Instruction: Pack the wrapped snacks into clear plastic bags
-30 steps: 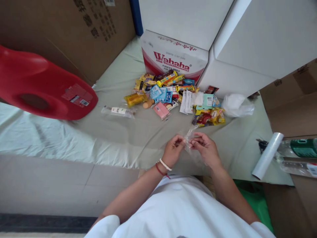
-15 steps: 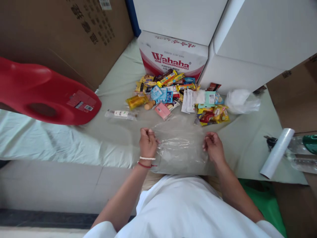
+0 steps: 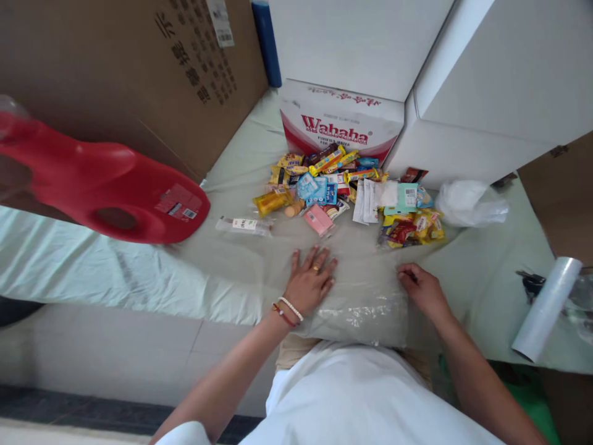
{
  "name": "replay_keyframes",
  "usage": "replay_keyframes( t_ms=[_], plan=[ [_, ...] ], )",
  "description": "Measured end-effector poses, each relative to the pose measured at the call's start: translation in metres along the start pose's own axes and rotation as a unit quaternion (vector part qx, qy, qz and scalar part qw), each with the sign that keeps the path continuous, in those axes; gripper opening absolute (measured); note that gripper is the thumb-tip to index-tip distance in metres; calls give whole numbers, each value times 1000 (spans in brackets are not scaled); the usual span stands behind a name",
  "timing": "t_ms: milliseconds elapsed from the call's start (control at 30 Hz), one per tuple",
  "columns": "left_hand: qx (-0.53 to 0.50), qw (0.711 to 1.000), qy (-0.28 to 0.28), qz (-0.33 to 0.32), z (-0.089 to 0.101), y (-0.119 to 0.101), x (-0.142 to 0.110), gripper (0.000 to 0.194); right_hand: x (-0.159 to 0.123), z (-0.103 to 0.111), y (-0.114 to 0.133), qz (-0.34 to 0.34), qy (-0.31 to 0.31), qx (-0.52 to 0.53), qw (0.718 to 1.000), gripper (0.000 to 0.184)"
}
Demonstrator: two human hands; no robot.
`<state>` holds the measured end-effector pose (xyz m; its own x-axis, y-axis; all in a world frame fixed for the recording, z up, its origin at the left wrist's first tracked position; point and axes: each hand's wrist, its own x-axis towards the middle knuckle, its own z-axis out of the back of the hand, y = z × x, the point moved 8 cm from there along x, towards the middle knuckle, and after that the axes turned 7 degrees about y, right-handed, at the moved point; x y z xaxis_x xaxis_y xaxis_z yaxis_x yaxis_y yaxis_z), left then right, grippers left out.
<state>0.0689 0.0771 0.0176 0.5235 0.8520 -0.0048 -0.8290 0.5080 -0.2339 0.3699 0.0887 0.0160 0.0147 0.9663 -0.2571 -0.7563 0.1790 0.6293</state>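
A clear plastic bag (image 3: 365, 315) lies flattened on the cloth-covered table in front of my body, and light glints on its near part. My left hand (image 3: 310, 281) rests palm down on the bag's left side, fingers spread, with a ring and two bracelets showing. At the bag's right edge my right hand (image 3: 421, 289) is closed in a pinch on the plastic. Just beyond the hands lies a pink packet (image 3: 318, 219), at the front of a pile of wrapped snacks (image 3: 324, 179).
A red jug (image 3: 139, 191) lies at the left by a large cardboard box (image 3: 139, 80). Behind the snacks stands a Wahaha carton (image 3: 343, 117). To the right are a bundle of thin white plastic (image 3: 467, 203) and a roll of film (image 3: 546, 309). A transparent packet (image 3: 243, 225) lies left of the pile.
My left hand has let go of the bag's left edge and now presses flat on it. The bag has come down flat. The view has shifted slightly.
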Motion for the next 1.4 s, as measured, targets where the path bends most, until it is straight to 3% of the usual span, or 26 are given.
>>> replay_keyframes(
  t_ms=[67, 167, 267, 367, 467, 600, 767, 1000, 1067, 1133, 1200, 1300, 1367, 1400],
  plan=[
    [-3, 998, 20, 60, 0, 9, 1, 57, 17, 17, 27, 44, -8, -79, 996, 25],
    [-12, 996, 40, 76, -3, 8, 0, 62, 59, 28, 101, 120, -50, -101, 986, 28],
    [-16, 996, 46, 80, -5, 7, -1, 62, 120, -3, 182, 129, -10, -139, 982, 32],
    [-15, 996, 42, 79, -4, 7, -1, 59, 173, -36, 246, 119, -74, -214, 967, 48],
    [-18, 996, 35, 83, -2, 8, 0, 56, 204, -66, 278, 105, -109, -228, 962, 70],
    [-29, 995, 30, 88, 1, 9, 0, 52, 214, -86, 284, 51, -89, -247, 964, 86],
    [-42, 995, 26, 84, 3, 9, 1, 51, 201, -92, 284, 83, 8, -256, 963, 61],
    [-45, 996, 16, 80, 5, 8, -1, 51, 208, -98, 274, 92, 93, -217, 967, 60],
    [-40, 995, 18, 86, 4, 6, -3, 53, 213, -87, 268, 106, 105, -178, 973, 52],
    [-35, 994, 20, 98, 1, 4, -7, 56, 205, -59, 258, 133, 79, -122, 980, 41],
    [-33, 993, 20, 110, -1, 1, -12, 59, 179, -20, 242, 179, 23, -62, 982, 32],
    [-34, 992, 20, 118, -3, -4, -19, 60, 107, 27, 204, 224, -53, -21, 973, 32],
    [-37, 992, 23, 119, -3, -6, -22, 59, 55, 33, 175, 234, -59, -20, 970, 32],
    [-38, 992, 25, 118, -3, -6, -23, 59, 32, 25, 163, 244, -41, -27, 969, 29]
  ],
)
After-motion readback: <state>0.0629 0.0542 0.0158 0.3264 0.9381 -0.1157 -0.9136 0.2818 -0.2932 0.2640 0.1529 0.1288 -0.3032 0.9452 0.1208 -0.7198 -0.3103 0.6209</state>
